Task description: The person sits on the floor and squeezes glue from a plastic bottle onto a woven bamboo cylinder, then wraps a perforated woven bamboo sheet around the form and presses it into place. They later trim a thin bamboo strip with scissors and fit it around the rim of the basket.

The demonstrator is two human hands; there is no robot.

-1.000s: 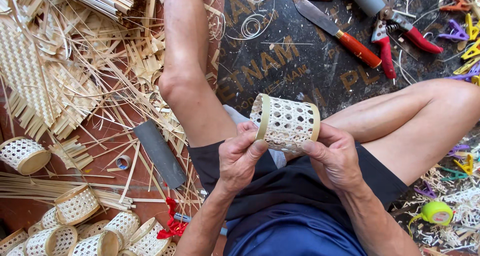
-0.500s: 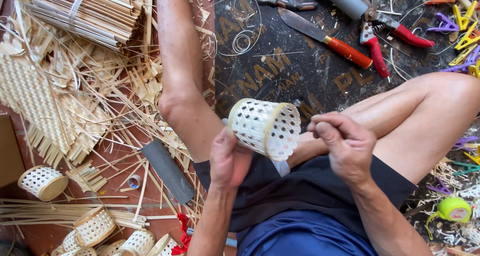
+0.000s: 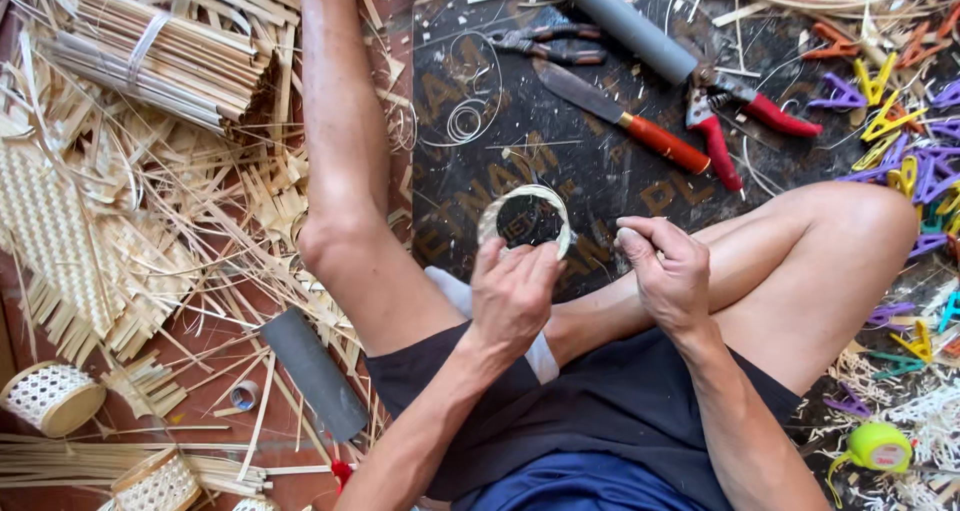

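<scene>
Looking down through the head camera, I see my left hand gripping a small woven basket cylinder by its near rim, fingers curled over the edge. It is turned so its open mouth faces me, a pale ring with the dark mat showing through. It hangs above my lap, between my knees, clear of the mat.

My right hand is just beside the cylinder, apart from it, fingers loosely bunched with thumb against fingertips. Whether anything thin is pinched there I cannot tell.

On the mat beyond lie a knife with a red handle, red-handled pruning shears, dark pliers, a grey tube and a coil of thin wire.

On the picture's left side, the floor carries a tied bundle of bamboo strips, a flat woven sheet and loose slivers all around. Another grey tube lies near my thigh. Finished woven cylinders sit at the lower left, one on its side, another partly cut off by the edge.

At the far right are coloured plastic clips, and a yellow-green tape measure lies at the lower right.
</scene>
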